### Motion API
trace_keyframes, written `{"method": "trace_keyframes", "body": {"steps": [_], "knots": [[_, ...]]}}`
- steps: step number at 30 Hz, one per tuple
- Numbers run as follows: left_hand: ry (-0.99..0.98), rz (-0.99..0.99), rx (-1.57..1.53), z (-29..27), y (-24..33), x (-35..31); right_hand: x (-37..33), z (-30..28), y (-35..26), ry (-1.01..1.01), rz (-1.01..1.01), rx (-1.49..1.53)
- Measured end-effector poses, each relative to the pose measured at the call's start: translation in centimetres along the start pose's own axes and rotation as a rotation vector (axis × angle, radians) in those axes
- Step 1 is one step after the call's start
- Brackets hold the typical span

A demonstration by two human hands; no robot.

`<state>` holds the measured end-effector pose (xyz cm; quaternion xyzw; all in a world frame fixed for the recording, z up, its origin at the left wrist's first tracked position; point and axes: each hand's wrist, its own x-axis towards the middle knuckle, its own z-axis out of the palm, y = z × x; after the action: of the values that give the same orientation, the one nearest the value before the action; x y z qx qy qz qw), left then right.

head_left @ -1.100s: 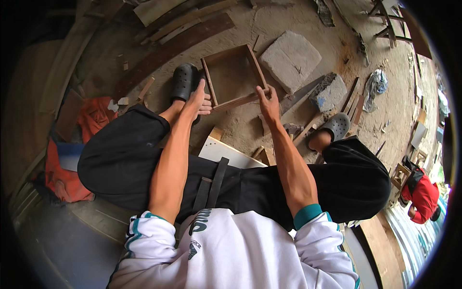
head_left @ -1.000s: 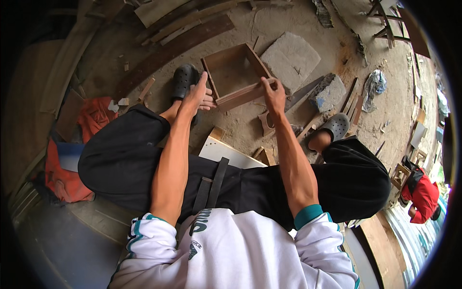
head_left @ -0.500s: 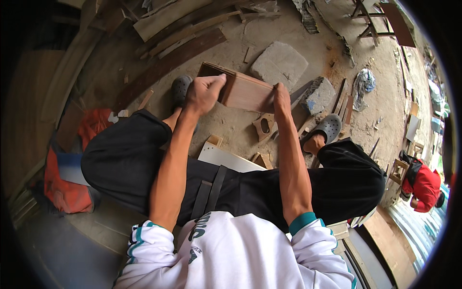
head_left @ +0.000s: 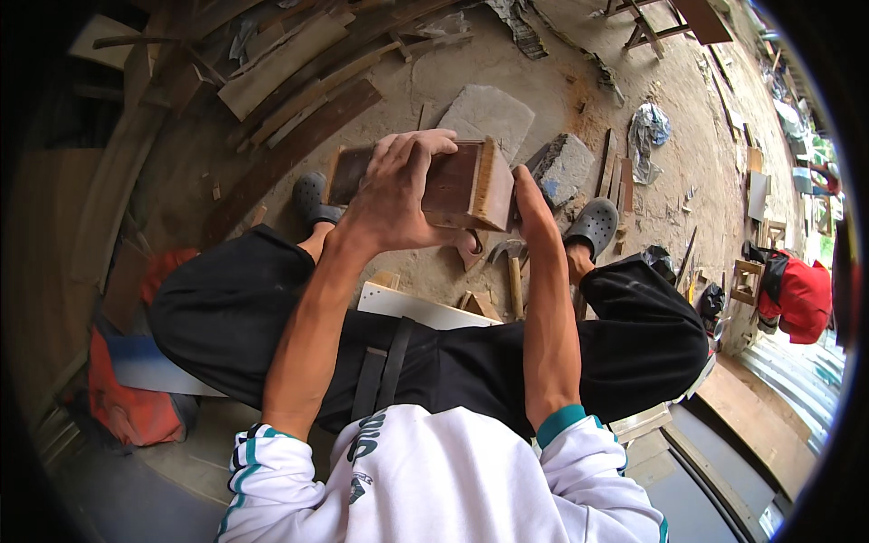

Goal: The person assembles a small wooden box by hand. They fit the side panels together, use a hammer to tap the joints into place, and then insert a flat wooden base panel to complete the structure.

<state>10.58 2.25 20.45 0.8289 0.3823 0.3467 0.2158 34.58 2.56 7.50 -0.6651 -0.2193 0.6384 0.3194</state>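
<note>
A small reddish-brown wooden box is raised in front of me, over the floor between my feet. Its near right edge shows a pale, rough strip. My left hand wraps over the box, fingers across its top and thumb underneath. At the box's right end, my right hand presses against the side; most of its fingers are out of sight. Below the box lies a hammer with a wooden handle. A white board and wood offcuts lie just in front of my lap.
Beyond the box lie a flat concrete slab and a rough concrete block. Long planks stretch along the left. Crumpled plastic rests on the floor at right. A person in red is at the far right.
The box has turned, so another face and its rough edge now show. My left hand has shifted from its left end to a grip over its middle. The view has moved slightly.
</note>
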Motion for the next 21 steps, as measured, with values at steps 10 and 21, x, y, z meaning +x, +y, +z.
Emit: {"method": "trace_keyframes", "body": {"steps": [10, 21], "knots": [[-0.041, -0.439, -0.349, 1.9, -3.4, -1.7, -6.5, 0.1, -5.5, -0.093, -0.598, -0.656], [-0.111, -0.557, -1.141, 2.1, -3.8, -1.6, -9.0, 1.4, -6.5, -0.279, -0.888, -0.618]]}}
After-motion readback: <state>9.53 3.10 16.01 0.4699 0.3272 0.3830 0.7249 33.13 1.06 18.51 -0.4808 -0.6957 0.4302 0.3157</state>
